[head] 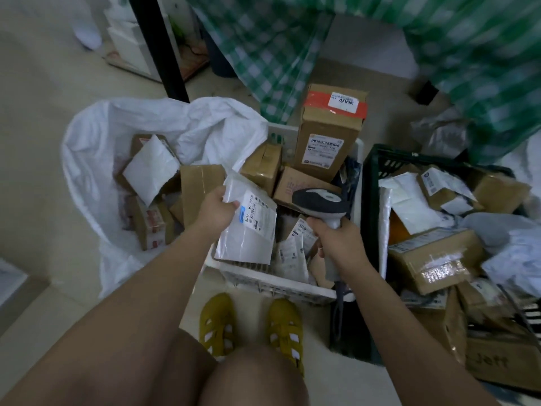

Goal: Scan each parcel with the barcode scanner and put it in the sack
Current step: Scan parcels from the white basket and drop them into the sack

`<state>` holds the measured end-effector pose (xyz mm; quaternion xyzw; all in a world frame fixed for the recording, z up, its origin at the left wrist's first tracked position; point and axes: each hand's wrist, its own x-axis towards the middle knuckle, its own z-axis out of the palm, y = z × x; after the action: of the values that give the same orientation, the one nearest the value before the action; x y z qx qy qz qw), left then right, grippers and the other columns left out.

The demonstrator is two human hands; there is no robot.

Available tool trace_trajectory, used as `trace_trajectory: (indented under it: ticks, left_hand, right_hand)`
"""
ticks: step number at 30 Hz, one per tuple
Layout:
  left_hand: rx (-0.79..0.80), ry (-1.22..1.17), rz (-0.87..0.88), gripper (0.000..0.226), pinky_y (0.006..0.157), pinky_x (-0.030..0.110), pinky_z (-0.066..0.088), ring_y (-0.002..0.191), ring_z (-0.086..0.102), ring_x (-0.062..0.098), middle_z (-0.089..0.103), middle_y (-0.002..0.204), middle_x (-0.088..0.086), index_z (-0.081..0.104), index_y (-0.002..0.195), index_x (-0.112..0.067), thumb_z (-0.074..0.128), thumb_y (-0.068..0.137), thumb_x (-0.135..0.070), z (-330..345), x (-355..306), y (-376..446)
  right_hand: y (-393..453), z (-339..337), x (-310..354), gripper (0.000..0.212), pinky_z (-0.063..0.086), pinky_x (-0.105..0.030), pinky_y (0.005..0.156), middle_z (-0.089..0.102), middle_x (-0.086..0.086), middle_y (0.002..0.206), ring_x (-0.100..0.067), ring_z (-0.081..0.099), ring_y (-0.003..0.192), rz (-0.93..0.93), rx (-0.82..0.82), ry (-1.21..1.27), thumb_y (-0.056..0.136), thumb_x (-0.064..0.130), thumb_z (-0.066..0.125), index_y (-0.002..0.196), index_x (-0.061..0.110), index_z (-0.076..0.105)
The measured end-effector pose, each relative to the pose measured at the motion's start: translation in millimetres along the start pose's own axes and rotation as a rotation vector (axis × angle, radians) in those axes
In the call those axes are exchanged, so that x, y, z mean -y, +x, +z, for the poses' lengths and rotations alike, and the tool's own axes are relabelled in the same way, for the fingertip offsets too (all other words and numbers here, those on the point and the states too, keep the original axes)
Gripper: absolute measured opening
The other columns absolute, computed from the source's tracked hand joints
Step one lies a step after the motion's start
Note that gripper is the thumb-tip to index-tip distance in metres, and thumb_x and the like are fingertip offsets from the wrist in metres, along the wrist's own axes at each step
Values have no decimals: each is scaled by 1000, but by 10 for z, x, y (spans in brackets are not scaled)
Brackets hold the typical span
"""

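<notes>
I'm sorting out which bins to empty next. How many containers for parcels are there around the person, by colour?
White sack, parcels already inside: 1
White crate, in front of the feet: 1
Dark green crate, on the right: 1
Total: 3

A flat white plastic mailer parcel [248,227] with a printed barcode label facing up tilts at centre, above a white slatted plastic basket [275,284] of small parcels. At its three o'clock, a grey-and-white handheld barcode scanner [320,200] points its head toward the label. At nine o'clock, a white woven sack [96,159] stands open, holding cardboard boxes.
</notes>
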<state>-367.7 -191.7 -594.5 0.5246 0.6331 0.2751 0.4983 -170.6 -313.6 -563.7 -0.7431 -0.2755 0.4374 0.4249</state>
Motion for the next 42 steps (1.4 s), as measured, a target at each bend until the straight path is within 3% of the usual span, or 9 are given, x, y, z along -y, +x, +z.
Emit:
trace_trajectory:
  ticks: [4,8,11,15,18,23,27,33,42]
  left_hand:
    - [-5,-130,-19,22,83,37,53,96,64,23,66,110,6,58,114,-15,51,96,-5,-271,-98,-268]
    - [-7,-349,-26,25,57,23,52,78,64,12,66,92,-2,58,112,-17,49,96,0,-450,-124,-510]
    - [-22,-438,-52,27,60,27,48,79,65,13,67,92,-3,58,116,-17,49,96,-1,-502,-67,-568]
    - [-69,-386,-56,24,67,29,50,81,64,13,67,100,2,58,113,-18,51,96,-3,-525,-48,-600]
    - [-71,-307,-16,19,60,26,50,76,63,11,66,93,-1,58,107,-18,50,96,-4,-517,-94,-617]
    - [-45,-245,-4,17,58,23,46,78,62,9,65,92,-3,57,110,-16,49,97,-7,-473,-116,-627]
    - [-25,-244,-3,15,55,22,46,75,62,8,63,87,-6,56,108,-16,49,97,-8,-457,-139,-647]
    - [-7,-236,-25,17,61,27,49,81,64,13,65,93,-2,57,111,-15,50,97,-10,-460,-126,-638]
    - [3,-223,-47,18,62,29,49,84,65,15,66,97,0,57,113,-17,51,97,-11,-454,-91,-599]
  right_hand:
    - [-180,60,106,24,45,-32,55,55,-7,60,-19,52,55,-30,40,1,85,26,70,72,11,57]
    - [-332,57,140,23,43,-28,52,56,-1,56,-13,51,52,-67,74,-21,85,26,70,70,14,58]
    - [-435,104,139,21,43,-25,47,56,0,54,-13,52,51,-76,54,-15,84,26,71,71,14,61]
    - [-511,104,109,25,44,-30,55,55,2,53,-13,52,52,-200,122,-106,86,25,70,71,8,59]
    - [-574,35,175,9,49,-31,69,65,8,76,-9,60,75,-393,272,-405,85,22,70,88,17,64]
    - [-613,57,285,16,48,-36,69,61,-4,93,-21,56,84,-588,366,-819,81,24,68,93,15,63]
    - [-595,63,274,21,50,-38,71,62,-4,95,-22,57,85,-609,354,-812,80,27,67,97,15,63]
    - [-566,46,275,17,37,-28,61,60,-2,85,-19,54,78,-626,343,-836,79,28,69,77,24,53]
    - [-572,38,269,16,45,-31,64,60,0,84,-19,56,78,-654,329,-845,78,30,70,79,21,57]
